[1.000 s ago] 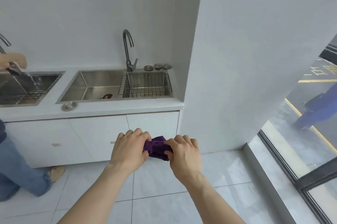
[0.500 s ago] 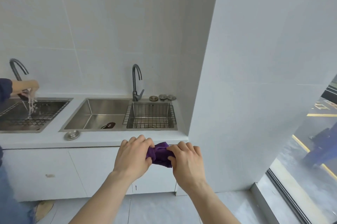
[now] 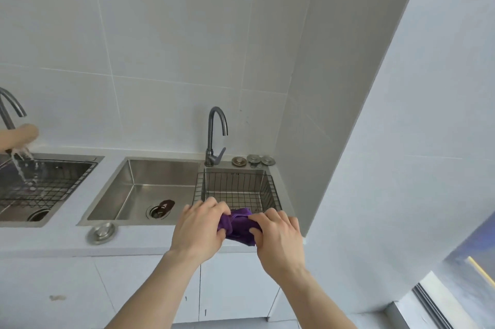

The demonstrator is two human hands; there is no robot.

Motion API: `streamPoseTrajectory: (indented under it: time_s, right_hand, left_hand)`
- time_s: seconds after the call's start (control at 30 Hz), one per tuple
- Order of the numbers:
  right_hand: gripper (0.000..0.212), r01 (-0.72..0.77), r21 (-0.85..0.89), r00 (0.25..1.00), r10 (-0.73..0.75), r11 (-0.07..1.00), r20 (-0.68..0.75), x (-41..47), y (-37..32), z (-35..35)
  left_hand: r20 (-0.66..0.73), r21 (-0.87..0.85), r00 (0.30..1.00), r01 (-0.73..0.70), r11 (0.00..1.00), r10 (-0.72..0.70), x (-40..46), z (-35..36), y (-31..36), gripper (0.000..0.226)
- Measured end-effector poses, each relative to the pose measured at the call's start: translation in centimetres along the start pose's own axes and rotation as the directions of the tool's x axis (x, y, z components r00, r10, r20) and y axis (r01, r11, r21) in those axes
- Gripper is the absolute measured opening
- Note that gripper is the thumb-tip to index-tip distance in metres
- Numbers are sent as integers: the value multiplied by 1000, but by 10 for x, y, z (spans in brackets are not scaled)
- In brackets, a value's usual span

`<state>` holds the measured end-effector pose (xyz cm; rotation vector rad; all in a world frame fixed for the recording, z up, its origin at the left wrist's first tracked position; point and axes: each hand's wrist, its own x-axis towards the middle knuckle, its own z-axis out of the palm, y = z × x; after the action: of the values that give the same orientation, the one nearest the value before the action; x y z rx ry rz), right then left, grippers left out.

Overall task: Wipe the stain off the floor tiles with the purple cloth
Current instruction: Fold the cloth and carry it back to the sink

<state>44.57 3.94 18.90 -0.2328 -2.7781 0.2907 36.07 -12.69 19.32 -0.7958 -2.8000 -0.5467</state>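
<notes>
Gripping a bunched purple cloth [image 3: 239,226] between them, the person's two hands are held out in front of the counter's [image 3: 48,243] front edge, over the near right corner of the sink [image 3: 139,189]. The left hand [image 3: 199,229] is clenched around the cloth's left end, and the right hand [image 3: 278,237] pinches its right end with fingers curled over the top; only a crumpled middle part of the cloth shows between them. Behind the hands, a wire basket [image 3: 238,189] sits in the right side of the steel sink, and a dark curved faucet [image 3: 215,135] stands at the back edge just above it. Three round metal strainer plugs [image 3: 253,160] lie beside the faucet base. Another round plug [image 3: 101,232] rests on the white counter in front of the sink. At the far left, another person's arm [image 3: 18,137] reaches over a second sink [image 3: 40,189] with water running down. White cabinet doors [image 3: 235,285] lie below the counter.
</notes>
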Motion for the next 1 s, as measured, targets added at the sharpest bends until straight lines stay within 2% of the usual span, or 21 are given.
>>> streamPoseTrajectory:
  time_s: [0.33, 0.4, 0.57, 0.83, 1.0]
  right_hand:
    - [27, -24, -14, 999, 25, 1000, 30, 77, 0, 51]
    - [28, -31, 14, 997, 30, 999, 72, 120, 17, 91]
    - [30, -31, 33, 996, 28, 999, 84, 163, 37, 124]
    - [26, -55, 150, 963, 13, 987, 267, 290, 103, 209]
    - [26, -57, 124, 943, 13, 991, 332, 346, 135, 258]
  left_hand:
    - [36, -11, 999, 21, 1000, -20, 68, 29, -47, 30]
    - [69, -20, 996, 54, 998, -53, 111, 63, -66, 31]
    - [99, 12, 993, 62, 998, -62, 154, 92, -81, 35]
    - [267, 49, 952, 145, 988, -153, 282, 178, -114, 33]
    - [343, 81, 920, 172, 982, -190, 342, 227, -129, 40]
